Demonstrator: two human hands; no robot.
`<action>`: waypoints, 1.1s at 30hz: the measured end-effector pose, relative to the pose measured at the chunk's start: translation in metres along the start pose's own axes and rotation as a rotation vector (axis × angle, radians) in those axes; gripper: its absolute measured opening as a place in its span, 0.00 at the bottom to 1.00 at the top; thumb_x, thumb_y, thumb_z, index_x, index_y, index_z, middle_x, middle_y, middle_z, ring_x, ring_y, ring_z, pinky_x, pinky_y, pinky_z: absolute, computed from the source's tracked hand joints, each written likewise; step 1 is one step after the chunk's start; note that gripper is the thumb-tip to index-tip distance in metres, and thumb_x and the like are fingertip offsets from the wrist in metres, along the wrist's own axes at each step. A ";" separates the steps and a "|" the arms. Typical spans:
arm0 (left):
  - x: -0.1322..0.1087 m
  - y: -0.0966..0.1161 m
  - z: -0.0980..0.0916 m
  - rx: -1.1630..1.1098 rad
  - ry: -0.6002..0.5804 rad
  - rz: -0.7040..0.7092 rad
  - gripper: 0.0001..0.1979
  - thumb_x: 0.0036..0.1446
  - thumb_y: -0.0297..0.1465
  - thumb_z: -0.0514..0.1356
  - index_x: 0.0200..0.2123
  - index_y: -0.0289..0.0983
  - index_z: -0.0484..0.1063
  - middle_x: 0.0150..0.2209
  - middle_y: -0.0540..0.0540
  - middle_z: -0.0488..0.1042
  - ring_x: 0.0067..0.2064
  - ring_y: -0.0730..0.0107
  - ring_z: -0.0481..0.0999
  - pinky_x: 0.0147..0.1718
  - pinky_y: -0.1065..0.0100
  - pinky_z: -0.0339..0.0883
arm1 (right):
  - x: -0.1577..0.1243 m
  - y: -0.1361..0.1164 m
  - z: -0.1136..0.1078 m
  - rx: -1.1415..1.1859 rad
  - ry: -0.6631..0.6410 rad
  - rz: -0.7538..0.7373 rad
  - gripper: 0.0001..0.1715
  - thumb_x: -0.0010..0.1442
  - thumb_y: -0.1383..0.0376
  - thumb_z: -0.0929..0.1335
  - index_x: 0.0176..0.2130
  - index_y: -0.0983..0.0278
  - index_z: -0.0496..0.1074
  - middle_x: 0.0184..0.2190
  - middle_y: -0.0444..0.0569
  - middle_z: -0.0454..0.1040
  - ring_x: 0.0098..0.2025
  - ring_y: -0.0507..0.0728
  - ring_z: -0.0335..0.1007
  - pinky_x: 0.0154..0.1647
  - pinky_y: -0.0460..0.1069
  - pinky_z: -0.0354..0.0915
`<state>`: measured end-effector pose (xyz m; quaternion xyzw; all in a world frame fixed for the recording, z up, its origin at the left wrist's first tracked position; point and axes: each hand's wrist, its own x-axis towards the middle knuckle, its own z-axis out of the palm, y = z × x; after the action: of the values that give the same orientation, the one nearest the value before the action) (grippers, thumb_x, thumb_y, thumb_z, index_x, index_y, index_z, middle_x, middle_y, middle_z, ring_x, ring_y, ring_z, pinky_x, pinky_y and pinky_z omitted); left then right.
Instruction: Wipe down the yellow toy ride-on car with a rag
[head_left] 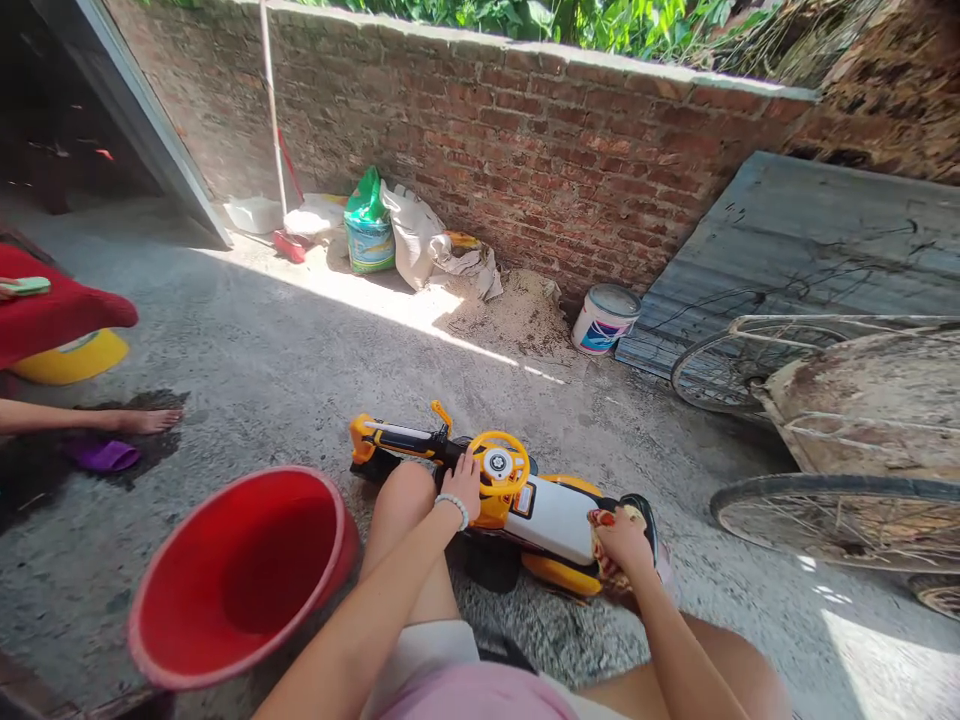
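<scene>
Toy motorbike (547,520) on a concrete floor (247,350), held before the knees. Open left hand (461,483) braces its yellow steering wheel (499,463), steadying it; clenched right hand (624,541) presses what seems a patterned cloth (606,545) against it. Red basin (240,575) sits within reach.

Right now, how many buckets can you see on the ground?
3: a red bucket at lower left, and a white bucket and a blue bucket by the brick wall.
</scene>
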<state>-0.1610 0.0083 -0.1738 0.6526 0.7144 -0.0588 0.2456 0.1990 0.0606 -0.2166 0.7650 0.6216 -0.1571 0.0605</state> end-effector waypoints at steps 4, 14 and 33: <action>-0.001 0.000 0.005 -0.022 0.085 0.020 0.38 0.61 0.28 0.55 0.74 0.32 0.53 0.78 0.32 0.40 0.78 0.47 0.42 0.71 0.45 0.49 | 0.002 -0.038 0.013 0.179 -0.020 -0.050 0.47 0.61 0.56 0.66 0.72 0.71 0.53 0.63 0.70 0.67 0.55 0.66 0.76 0.55 0.54 0.68; 0.012 0.001 -0.006 -0.043 0.114 0.061 0.29 0.64 0.32 0.53 0.66 0.28 0.65 0.76 0.32 0.50 0.77 0.49 0.47 0.74 0.52 0.49 | 0.048 -0.032 0.084 0.142 -0.020 0.053 0.37 0.67 0.60 0.59 0.72 0.67 0.59 0.69 0.67 0.61 0.67 0.69 0.64 0.66 0.60 0.60; 0.013 0.014 0.009 -0.020 0.129 0.054 0.34 0.59 0.34 0.57 0.66 0.23 0.58 0.76 0.21 0.41 0.78 0.39 0.39 0.70 0.44 0.51 | 0.052 -0.029 0.092 -0.174 -0.215 -0.123 0.38 0.65 0.71 0.57 0.71 0.65 0.62 0.70 0.63 0.61 0.66 0.68 0.62 0.59 0.61 0.65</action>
<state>-0.1453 0.0180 -0.1841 0.6715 0.7115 -0.0030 0.2072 0.1647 0.0895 -0.3168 0.6961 0.6686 -0.1869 0.1829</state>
